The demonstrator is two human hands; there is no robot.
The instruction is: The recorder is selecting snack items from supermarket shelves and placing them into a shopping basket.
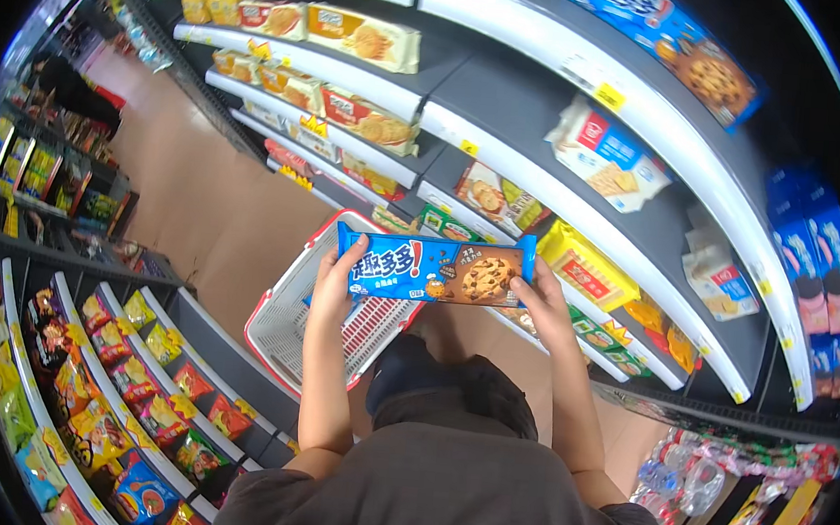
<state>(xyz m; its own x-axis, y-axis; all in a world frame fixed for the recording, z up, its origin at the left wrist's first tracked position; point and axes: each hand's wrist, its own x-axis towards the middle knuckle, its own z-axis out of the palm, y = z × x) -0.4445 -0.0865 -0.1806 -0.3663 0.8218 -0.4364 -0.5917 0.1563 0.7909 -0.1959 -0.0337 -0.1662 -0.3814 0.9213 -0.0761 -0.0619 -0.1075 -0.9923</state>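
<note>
A blue and brown packet of chocolate chip cookies (438, 270) is held level in front of my chest. My left hand (337, 274) grips its left end, thumb on the front. Its right end is in my right hand (541, 302), with the thumb on the printed cookie. Below the packet, a white plastic shopping basket with a red rim (280, 303) is partly hidden by my left forearm and the packet. Something blue shows inside the basket near my left hand, mostly covered. How the basket is supported cannot be seen.
Shelves of boxed and bagged biscuits (364, 36) curve across the top and right. Bagged snacks (100, 430) fill shelves at lower left. Large clear plastic bottles (702, 485) stand at lower right. A person in dark clothing (78, 95) is far off at upper left.
</note>
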